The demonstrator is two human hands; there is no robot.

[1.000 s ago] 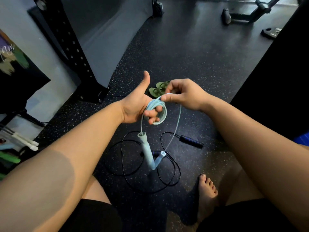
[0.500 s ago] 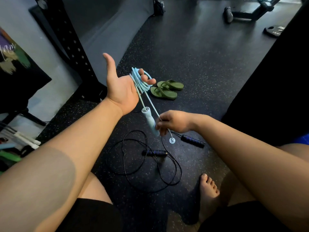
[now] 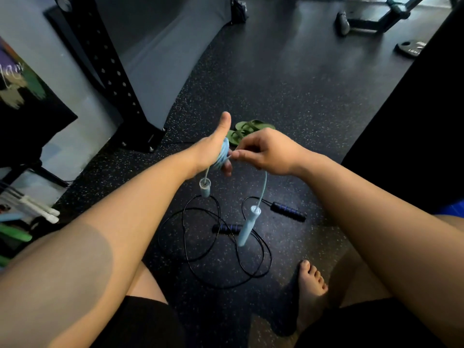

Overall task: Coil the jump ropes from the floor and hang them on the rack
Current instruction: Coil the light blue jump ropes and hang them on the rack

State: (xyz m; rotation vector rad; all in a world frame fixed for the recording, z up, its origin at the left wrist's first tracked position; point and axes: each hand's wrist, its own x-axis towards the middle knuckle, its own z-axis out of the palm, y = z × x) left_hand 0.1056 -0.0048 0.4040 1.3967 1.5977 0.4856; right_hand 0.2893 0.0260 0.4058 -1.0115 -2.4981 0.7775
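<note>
Pale script on the poster [image 3: 15, 79] at far left and marks on the plate [image 3: 411, 47] at far right are too blurred to read. The left hand [image 3: 207, 153] has its thumb raised and its fingers curled through the coiled blue rope [image 3: 223, 155]. Touching it on the right, the right hand [image 3: 267, 151] pinches a loose strand between thumb and forefinger. Both handles [image 3: 248, 227] dangle below. The black rope [image 3: 200, 249] lies on the floor [image 3: 288, 101], near the feet.

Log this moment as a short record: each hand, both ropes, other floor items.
left hand: thumb up, blue jump rope coiled round its fingers
right hand: pinches the blue cord beside the coil
blue handles: both hang below the hands
black jump rope: loose loops on the floor, untouched
green sandals: on the floor beyond the hands
</note>
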